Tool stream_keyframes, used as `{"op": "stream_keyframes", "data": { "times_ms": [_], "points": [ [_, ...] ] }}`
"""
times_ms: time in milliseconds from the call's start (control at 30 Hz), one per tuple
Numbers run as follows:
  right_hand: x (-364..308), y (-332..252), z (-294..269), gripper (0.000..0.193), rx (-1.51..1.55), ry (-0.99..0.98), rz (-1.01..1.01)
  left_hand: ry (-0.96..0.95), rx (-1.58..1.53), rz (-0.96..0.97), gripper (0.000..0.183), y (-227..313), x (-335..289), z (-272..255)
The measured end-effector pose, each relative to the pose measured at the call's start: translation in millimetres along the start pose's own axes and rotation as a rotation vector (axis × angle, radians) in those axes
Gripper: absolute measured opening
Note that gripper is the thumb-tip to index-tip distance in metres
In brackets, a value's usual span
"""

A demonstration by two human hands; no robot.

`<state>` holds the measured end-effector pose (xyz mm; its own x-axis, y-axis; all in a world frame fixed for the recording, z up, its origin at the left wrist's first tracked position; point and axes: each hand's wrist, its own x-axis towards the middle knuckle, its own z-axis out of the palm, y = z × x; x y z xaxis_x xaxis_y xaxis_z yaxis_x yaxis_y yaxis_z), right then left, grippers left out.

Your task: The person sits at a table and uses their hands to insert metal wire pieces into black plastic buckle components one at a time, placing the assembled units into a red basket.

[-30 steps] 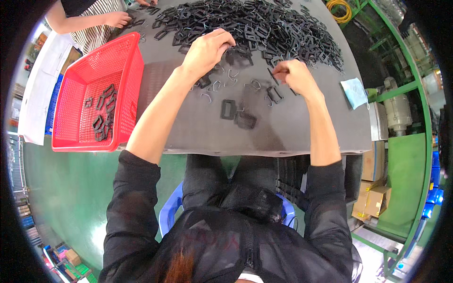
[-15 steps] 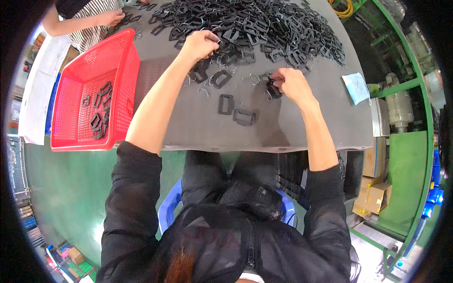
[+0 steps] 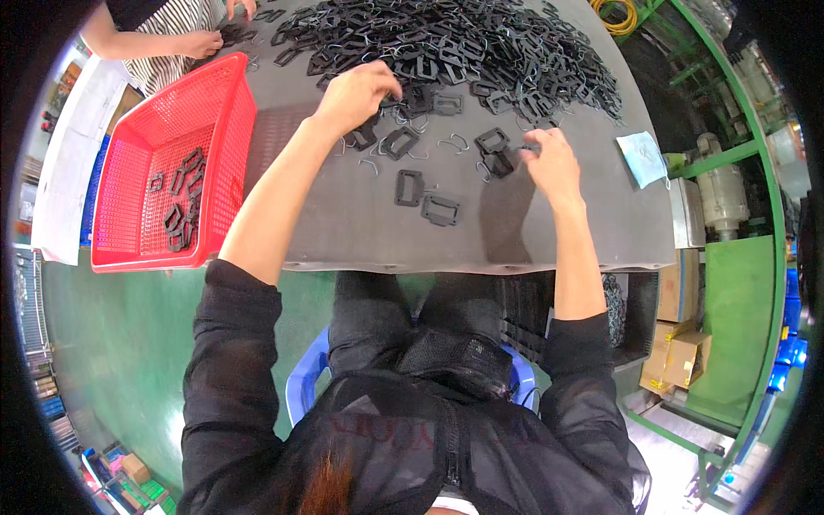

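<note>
My left hand (image 3: pixel 356 93) hangs over the near edge of the heap of black plastic buckles (image 3: pixel 446 51). Its fingers curl downward; their tips are hidden, so whether they grip anything cannot be told. My right hand (image 3: pixel 554 161) is just right of two overlapping black buckles (image 3: pixel 494 154), its fingers apart and slightly blurred. Nothing shows clearly in it. Closer to me lie two more rectangular buckles, one upright (image 3: pixel 408 187) and one slanted (image 3: pixel 440 209). Thin metal wire hooks (image 3: pixel 453 142) are scattered between my hands, near another buckle (image 3: pixel 399 143).
A red perforated basket (image 3: pixel 232 184) with several black buckles inside stands at the table's left. Beyond it, another person's hands (image 3: pixel 202 44) are at the far left. A light blue face mask (image 3: pixel 644 160) lies at the right edge. Green metal framing (image 3: pixel 730 158) stands beyond.
My right hand has let go of the black buckle and moved slightly right. The two buckles now lie on the table. My left hand's fingers have shifted a little, still by the heap.
</note>
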<state>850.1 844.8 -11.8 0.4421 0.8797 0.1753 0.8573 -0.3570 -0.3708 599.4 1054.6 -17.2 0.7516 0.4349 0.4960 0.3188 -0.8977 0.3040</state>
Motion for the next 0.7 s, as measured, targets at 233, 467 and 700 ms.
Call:
{"op": "stream_keyframes", "data": {
  "times_ms": [233,467,700],
  "points": [
    [18,-21,40,0.049,0.094,0.038,0.058,0.392,0.557,0.024,0.031,9,8,-20],
    [43,6,8,0.046,0.597,-0.454,0.140,-0.077,0.290,-0.488,0.041,41,-11,-7],
    [18,-19,22,0.054,0.112,-0.322,0.147,-0.091,0.071,-0.493,0.028,67,-29,22]
  ]
}}
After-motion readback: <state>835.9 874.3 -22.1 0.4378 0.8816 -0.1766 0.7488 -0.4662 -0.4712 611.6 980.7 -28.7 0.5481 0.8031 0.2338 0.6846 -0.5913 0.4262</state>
